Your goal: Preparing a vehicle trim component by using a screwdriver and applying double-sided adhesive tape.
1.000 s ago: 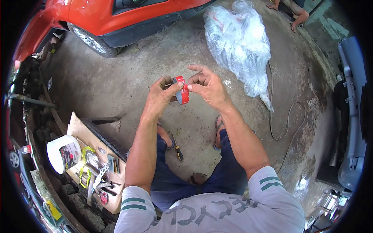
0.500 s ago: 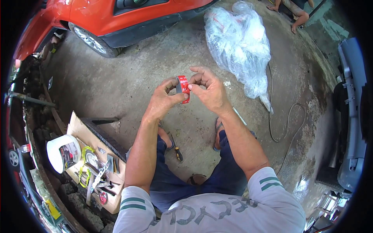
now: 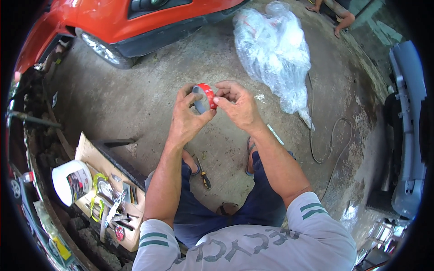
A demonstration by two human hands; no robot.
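Observation:
A roll of red double-sided tape, its inner ring grey, is up in front of me above the floor. My left hand grips it from the left, with fingers at the far side of the ring and the thumb low on its near edge. From the right, my right hand pinches at the red outer face, thumb pressed on the tape and fingers curled behind. Whether a tape end is lifted there is too small to tell. On the floor between my feet lies a screwdriver with a yellow and black handle.
At my left, cardboard carries hand tools beside a white bucket. A red car stands ahead left. Bundled clear plastic and a cable lie ahead right. A grey bumper-like part stands at the far right. Another person's leg shows beyond.
The tape roll has turned in my hands, so its open ring shows more. Both hands have shifted slightly with it, and the right fingers are more curled. The whole view has moved a little.

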